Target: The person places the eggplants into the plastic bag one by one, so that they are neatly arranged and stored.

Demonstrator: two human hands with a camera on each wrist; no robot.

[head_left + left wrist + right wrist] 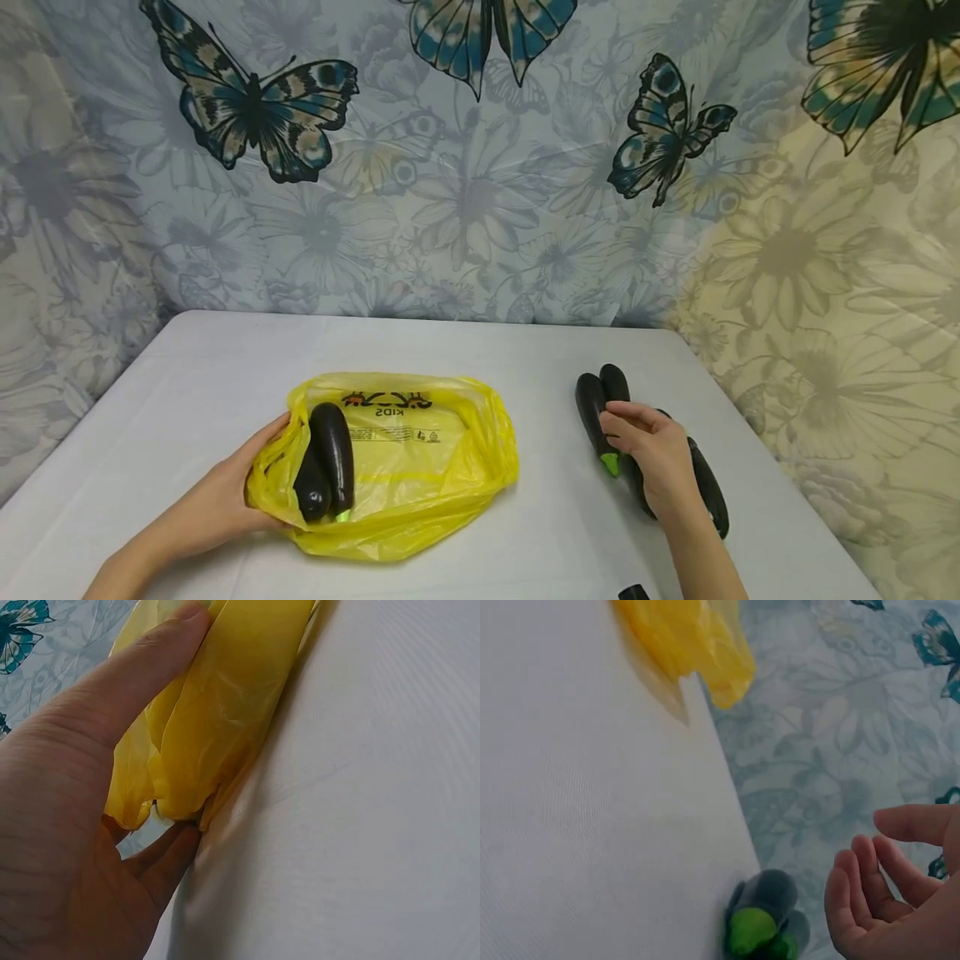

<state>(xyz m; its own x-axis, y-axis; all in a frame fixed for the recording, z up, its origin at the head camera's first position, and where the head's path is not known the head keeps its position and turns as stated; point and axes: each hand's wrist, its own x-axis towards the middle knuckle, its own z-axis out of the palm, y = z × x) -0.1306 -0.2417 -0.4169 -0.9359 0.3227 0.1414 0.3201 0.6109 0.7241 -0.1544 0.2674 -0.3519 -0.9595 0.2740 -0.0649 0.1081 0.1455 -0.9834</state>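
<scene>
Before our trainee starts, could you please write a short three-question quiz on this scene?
1. How many eggplants show inside the yellow bag?
2. True or false: the right hand holds nothing.
3. Which hand is on the yellow bag?
A. Right only
B. Left only
C. Both

Key:
1. Two.
2. True; the right wrist view shows its fingers without anything between them.
3. B, the left hand.

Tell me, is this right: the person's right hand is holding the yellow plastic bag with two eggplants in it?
Not the right hand: the head view shows the person's left hand holding the yellow plastic bag with two eggplants in it.
</scene>
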